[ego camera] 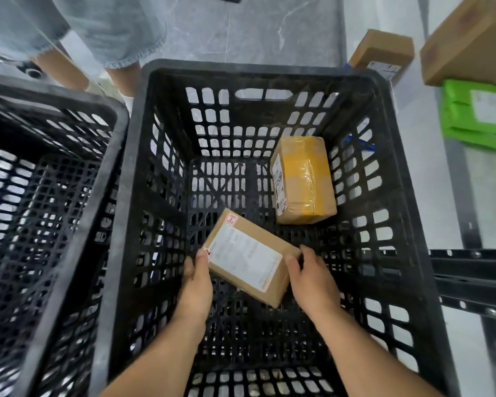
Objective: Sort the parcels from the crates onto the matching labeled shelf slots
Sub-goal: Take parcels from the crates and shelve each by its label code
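Observation:
Both my arms reach down into a black slatted crate (143, 173). Between my hands is a small brown cardboard parcel (249, 255) with a white shipping label on top and a red-marked sticker at its far corner. My left hand (196, 279) presses its left side and my right hand (309, 277) grips its right side. Farther back on the right of the crate floor lies a second parcel (304, 180), wrapped in yellow tape with a label on its left face. It touches neither hand.
A second black crate (78, 173) stands against the left side, nothing visible inside. Another person's legs (69, 67) are beyond it. On the right is a metal shelf rack (470, 270) with brown boxes (470, 44) and a green parcel (476, 116).

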Tool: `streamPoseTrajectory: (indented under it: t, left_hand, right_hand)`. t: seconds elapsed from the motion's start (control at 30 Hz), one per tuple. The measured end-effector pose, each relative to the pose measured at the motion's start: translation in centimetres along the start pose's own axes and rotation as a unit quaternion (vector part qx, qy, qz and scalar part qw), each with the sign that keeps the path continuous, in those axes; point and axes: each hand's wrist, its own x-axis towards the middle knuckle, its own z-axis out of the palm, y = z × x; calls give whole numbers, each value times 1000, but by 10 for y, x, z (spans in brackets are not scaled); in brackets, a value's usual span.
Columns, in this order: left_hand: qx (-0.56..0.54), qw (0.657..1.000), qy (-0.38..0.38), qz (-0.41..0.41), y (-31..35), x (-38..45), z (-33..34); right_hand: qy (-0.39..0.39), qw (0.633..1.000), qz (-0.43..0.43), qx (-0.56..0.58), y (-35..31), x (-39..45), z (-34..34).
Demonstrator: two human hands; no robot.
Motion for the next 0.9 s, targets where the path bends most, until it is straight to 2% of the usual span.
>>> streamPoseTrajectory:
  t: [0.1,0.17,0.23,0.3,0.37,0.47,0.53,0.7,0.9]
  left_hand:
    - [-62,996,-63,-5,1,-3,4]
    - [-117,990,-67,29,5,-3,3]
    - [-126,990,-54,44,7,-2,2]
    - [-68,996,-41,46,5,-2,1]
    - [-3,998,-46,38,-2,0,-1]
    - [62,992,-94,50,-9,-5,-2]
    - [82,987,-125,67,-12,-9,-1]
    - [105,980,-147,80,-17,-10,-6]
    - [104,979,-136,109,-4,-31,-21]
  right_hand:
    - [-20,1000,15,-16,-3,0,-1]
    - [-31,995,24,-93,-3,-3,-4]
    - [-32,993,16,-115,0,-7,-4]
    - [-40,998,-8,-39,4,-6,0]
    - [-103,990,-31,95,8,-4,5]
    - [-243,939,-19,243,5,-7,10]
    - [-283,920,-9,271,5,-8,15]
    - [-267,926,-8,268,3,-9,22]
    - [-243,932,-38,265,-4,-28,-12]
